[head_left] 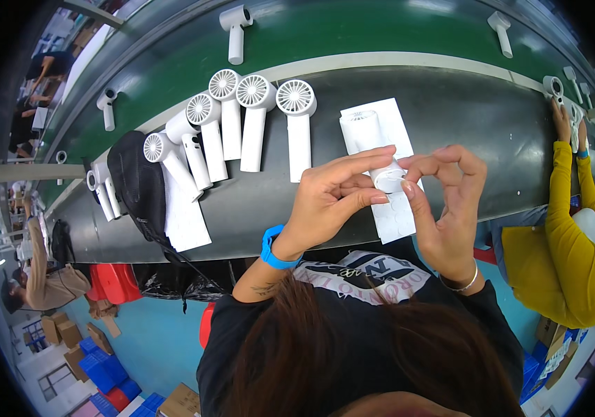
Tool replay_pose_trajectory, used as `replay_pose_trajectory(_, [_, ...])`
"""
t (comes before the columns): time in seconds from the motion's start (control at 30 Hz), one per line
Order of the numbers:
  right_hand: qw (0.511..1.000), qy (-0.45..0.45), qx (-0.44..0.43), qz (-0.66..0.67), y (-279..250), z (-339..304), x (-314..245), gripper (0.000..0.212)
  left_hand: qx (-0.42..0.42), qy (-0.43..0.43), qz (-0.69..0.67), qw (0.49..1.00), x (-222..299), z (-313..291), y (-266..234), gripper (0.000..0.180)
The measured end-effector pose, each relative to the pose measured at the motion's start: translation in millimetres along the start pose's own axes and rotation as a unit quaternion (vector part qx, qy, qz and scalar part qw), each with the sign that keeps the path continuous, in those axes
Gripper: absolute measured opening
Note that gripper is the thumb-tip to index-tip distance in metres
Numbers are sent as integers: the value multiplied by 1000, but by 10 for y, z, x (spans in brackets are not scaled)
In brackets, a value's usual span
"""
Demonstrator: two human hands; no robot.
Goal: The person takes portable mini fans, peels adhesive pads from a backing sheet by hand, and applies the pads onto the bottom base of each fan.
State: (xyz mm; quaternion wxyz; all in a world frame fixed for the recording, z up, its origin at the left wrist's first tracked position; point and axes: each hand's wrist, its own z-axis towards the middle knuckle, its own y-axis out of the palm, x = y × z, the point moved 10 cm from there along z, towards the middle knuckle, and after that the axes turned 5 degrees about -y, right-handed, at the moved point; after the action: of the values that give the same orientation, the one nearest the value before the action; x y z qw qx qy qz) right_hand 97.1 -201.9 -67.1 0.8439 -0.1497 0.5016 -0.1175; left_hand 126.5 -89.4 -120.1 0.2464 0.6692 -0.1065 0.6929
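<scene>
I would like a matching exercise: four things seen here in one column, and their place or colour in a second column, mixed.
1. left hand
2. row of white fans
3. black bag
4. sticker sheet

a. lying left of the fans
b. wearing a blue wristband
c. partly under the hands
d. heads up, handles down, side by side

Pairs: 1-b, 2-d, 3-a, 4-c

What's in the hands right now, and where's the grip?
A white handheld fan: the left hand grips its handle end, and the right hand pinches at the same end.
</scene>
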Motion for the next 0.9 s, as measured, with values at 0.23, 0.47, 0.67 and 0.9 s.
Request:
replay_pose_trajectory(0.23, [1000, 10, 0, 19, 0, 13, 0, 45, -2, 1, 8, 1000, -3, 0, 6, 36])
replay_pose_trajectory(0.47, [1000, 10, 0, -3, -18, -1, 18, 45, -1, -6, 7, 1000, -17, 8, 13, 36])
replay_pose_trajectory(0.67, [1000, 17, 7, 25, -31, 6, 29, 47, 11, 12, -9, 1000, -17, 22, 5, 37])
replay_pose_trajectory(0.9, [1000, 12, 6, 11, -37, 20, 16, 47, 0, -7, -7, 1000, -17, 32, 23, 36])
